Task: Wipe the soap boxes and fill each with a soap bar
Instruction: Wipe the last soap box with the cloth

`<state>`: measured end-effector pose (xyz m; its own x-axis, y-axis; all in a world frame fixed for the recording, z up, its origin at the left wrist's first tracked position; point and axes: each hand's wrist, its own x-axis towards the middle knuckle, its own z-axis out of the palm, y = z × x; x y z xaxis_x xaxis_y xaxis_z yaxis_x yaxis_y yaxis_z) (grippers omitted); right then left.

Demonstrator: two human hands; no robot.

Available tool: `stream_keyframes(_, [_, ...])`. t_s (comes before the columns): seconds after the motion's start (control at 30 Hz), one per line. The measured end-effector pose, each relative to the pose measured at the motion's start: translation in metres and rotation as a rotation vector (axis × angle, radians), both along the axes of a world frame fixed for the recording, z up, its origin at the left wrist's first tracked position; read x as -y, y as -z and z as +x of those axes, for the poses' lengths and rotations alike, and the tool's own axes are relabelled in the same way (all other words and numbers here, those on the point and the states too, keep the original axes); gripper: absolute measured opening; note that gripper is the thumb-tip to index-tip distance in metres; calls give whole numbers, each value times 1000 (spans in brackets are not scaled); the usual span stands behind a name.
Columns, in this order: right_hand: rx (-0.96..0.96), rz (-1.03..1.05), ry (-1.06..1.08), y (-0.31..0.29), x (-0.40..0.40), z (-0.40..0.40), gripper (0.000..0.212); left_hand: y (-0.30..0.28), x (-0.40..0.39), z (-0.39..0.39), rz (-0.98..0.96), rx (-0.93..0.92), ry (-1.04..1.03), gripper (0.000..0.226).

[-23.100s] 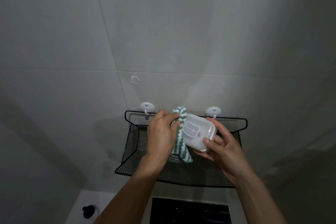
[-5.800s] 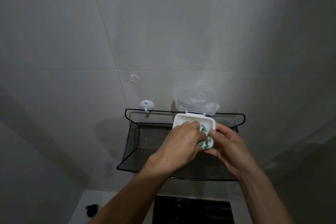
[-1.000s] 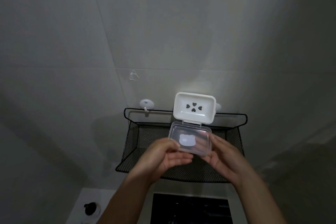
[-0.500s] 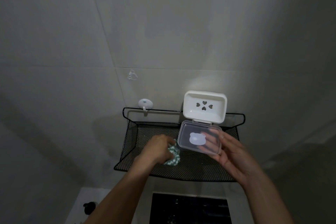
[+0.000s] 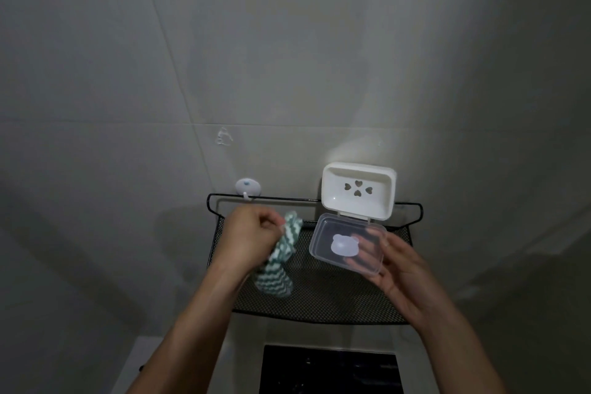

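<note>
The left hand [image 5: 252,241] is curled into a fist around the upper end of a green-and-white striped cloth [image 5: 279,261], which hangs down from it to the mesh floor of a black wire shelf [image 5: 323,301] fixed to the tiled wall [image 5: 287,41]. At 3 o'clock from that hand, the right hand [image 5: 401,269] holds the soap box [image 5: 357,190] by its clear lid [image 5: 347,245]: the fingers lie spread under the lid and show through the plastic, thumb at its right edge. The box is swung open, its white tray standing at 12 o'clock above the lid, heart-shaped drain holes showing and no soap inside. A round white wall hook [image 5: 247,187] sits at 9 o'clock from the tray.
</note>
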<state>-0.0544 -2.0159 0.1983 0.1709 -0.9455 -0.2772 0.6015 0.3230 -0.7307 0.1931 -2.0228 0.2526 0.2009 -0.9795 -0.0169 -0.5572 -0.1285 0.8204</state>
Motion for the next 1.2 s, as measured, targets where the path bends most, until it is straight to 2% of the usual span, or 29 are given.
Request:
stream_keyframes(0.07, [-10,-9,-15,2,2,5,42,-16,-5,-7,-120,-13,-9,12])
stream_keyframes(0.13, [-8,-24,-27,3,3,13,37,-23,-8,-22,-220,77,-3,9])
stream_keyframes(0.23, [22,-51,-28,2,5,28,35,-14,-8,-48,-264,292,45,18])
stream_keyframes(0.4, [-1,-90,21,0,4,37,40,9,-11,-60,-201,724,76,37])
stream_keyframes(0.5, [-7,-92,22,0,2,38,41,9,-10,-61,-195,747,93,35])
stream_keyframes(0.67, [-3,-106,-6,-1,3,35,33,5,-5,-62,-199,659,182,24])
stream_keyframes(0.8, [-5,-128,-45,-5,3,32,37,-1,-9,-70,-250,573,404,34])
stream_keyframes(0.87, [24,-122,-45,-5,1,34,40,-3,-9,-73,-262,600,449,37])
stream_keyframes(0.97, [61,-112,-13,-3,0,34,38,-4,-7,-73,-285,683,388,32])
stream_keyframes(1.1, [57,-117,4,-1,0,32,35,-6,-6,-69,-249,830,204,18])
stream_keyframes(1.2, [36,-116,-26,-2,-2,33,35,-7,-4,-67,-227,826,143,12])
